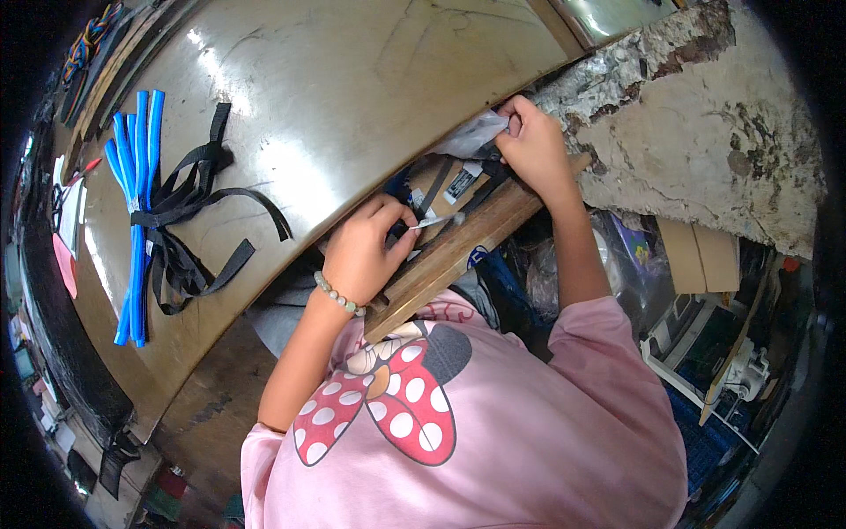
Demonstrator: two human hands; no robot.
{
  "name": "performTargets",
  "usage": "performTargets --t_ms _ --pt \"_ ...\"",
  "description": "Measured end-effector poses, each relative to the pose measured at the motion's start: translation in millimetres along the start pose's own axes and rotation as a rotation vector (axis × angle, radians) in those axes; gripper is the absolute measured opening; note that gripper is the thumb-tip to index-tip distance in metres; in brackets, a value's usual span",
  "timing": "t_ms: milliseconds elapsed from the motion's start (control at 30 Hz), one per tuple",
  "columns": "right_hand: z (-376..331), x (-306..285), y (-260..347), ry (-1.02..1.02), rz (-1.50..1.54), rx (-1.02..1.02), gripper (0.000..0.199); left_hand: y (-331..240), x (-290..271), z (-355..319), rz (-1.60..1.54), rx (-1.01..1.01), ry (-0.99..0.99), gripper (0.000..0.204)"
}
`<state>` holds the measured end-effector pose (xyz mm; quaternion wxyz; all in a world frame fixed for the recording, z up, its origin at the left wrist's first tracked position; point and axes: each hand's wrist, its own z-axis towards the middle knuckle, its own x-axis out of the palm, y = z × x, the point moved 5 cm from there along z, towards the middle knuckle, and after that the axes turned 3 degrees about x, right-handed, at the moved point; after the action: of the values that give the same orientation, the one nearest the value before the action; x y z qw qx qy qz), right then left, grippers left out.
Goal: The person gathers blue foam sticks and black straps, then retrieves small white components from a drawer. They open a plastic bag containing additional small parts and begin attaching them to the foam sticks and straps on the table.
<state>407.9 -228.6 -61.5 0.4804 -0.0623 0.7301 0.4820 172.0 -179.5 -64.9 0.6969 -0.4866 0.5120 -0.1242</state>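
Observation:
A wooden drawer (458, 251) is pulled out from under the table edge in front of my body. Over its left part, my left hand (363, 247) is closed in a pinch, with a thin whitish strip (430, 222) at its fingertips. My right hand (539, 152) grips the edge of a crumpled clear plastic bag (471, 135) at the drawer's far right end. Between the hands lie cardboard pieces, dark straps and a white printed label (462, 182). My fingers and the table edge hide part of the contents.
On the shiny table (370, 70), a bundle of blue cords (139, 203) lies on the left, with black webbing straps (189, 256) around it. A worn, peeling board (679, 132) is at the right. Below it are cardboard (698, 256) and plastic-wrapped things (621, 251).

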Motion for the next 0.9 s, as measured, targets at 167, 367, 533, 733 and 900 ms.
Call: performTargets --t_ms 167,367,533,733,900 --pt "-16.5 0.7 14.1 0.257 0.071 -0.114 0.013 -8.7 -3.1 -7.2 0.209 0.143 -0.046 0.014" --pt "-41.0 20.6 24.6 0.545 -0.383 -0.558 0.024 -8.3 -13.4 -24.3 0.146 0.367 -0.327 0.020" --pt "-31.8 34.6 28.3 0.530 -0.551 -0.719 0.021 -2.9 -23.2 -45.1 0.034 0.436 -0.527 0.023" --pt "-28.2 36.2 31.6 0.575 -0.540 -0.743 0.017 2.8 -23.7 -54.2 -0.084 0.245 -0.642 0.022" --pt "-31.4 21.4 39.6 0.587 -0.370 -0.610 0.014 6.2 -33.8 -64.1 -0.361 0.106 -0.668 0.019"
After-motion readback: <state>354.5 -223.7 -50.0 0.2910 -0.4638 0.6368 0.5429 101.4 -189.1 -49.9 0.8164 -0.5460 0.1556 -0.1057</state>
